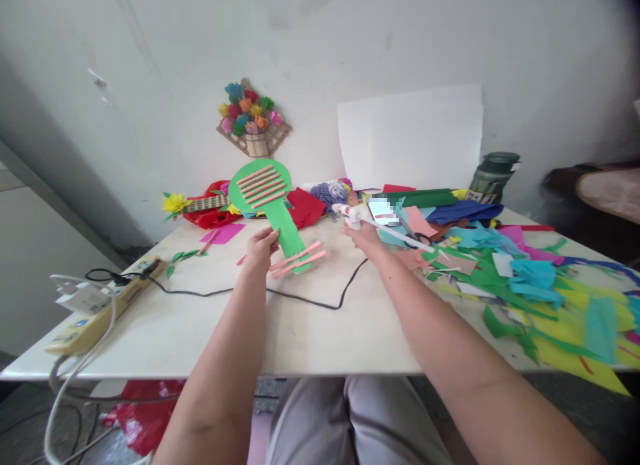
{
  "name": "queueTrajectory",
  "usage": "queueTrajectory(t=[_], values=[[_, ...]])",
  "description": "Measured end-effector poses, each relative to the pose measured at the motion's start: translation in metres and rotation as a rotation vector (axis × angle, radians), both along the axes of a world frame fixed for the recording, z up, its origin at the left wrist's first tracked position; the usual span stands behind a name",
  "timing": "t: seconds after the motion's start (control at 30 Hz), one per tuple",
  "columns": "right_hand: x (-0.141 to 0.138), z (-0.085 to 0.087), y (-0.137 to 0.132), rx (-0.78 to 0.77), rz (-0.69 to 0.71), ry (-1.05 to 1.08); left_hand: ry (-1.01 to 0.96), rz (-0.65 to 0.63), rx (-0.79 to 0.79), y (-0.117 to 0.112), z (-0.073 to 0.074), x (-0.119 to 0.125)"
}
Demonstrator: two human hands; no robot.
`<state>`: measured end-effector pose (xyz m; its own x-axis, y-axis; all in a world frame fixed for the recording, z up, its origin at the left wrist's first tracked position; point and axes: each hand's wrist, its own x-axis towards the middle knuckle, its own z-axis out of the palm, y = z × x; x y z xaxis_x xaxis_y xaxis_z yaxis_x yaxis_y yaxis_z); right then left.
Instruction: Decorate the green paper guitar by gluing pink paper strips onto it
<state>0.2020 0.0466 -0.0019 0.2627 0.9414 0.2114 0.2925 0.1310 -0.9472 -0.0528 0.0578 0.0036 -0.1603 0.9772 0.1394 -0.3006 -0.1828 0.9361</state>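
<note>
My left hand (262, 246) is closed on the handle of a green paddle-shaped cutout (284, 228), held tilted above the table. Several thin brown-pink sticks (260, 186) lie side by side across its round head. Two more pink sticks (300, 259) cross the lower end of the handle. In my right hand (363, 235) is a white hot glue gun (348, 213), its nozzle toward the left. A long white glue stick (400, 233) juts from its back, and a black cord runs down from it to the table. The gun and the cutout are apart.
A power strip (107, 305) with a plugged-in charger sits at the left. Paper scraps (530, 285) cover the right side, near scissors (420, 238) and a phone (384, 212). A dark green bottle (493, 177) stands back right; purple yarn (329, 193) lies at the back.
</note>
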Motion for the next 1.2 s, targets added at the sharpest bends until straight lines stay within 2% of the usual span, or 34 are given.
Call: queueTrajectory(t=[0.1,0.2,0.3,0.4,0.6,0.8,0.97,1.2], values=[[0.010,0.003,-0.003,-0.001,0.093,0.235,0.098,-0.022,-0.031,0.001,-0.001,0.009],[0.019,0.005,-0.008,-0.007,0.307,0.409,0.136,-0.070,-0.061,0.003,-0.002,0.016],[0.026,0.006,-0.013,-0.052,0.509,0.493,0.132,-0.104,-0.098,0.007,-0.004,0.020],[0.030,0.007,-0.017,-0.083,0.609,0.519,0.144,-0.150,-0.140,0.012,-0.011,0.022],[0.028,0.003,-0.017,-0.103,0.651,0.497,0.183,-0.231,-0.169,0.019,-0.024,0.031],[0.020,0.000,-0.012,-0.106,0.632,0.474,0.199,-0.268,-0.211,0.011,-0.015,0.041],[0.012,0.002,-0.014,-0.080,0.608,0.464,0.226,-0.360,-0.233,-0.002,-0.008,0.045],[0.009,0.002,-0.017,-0.137,0.596,0.400,0.303,-0.347,-0.235,-0.005,-0.008,0.046]])
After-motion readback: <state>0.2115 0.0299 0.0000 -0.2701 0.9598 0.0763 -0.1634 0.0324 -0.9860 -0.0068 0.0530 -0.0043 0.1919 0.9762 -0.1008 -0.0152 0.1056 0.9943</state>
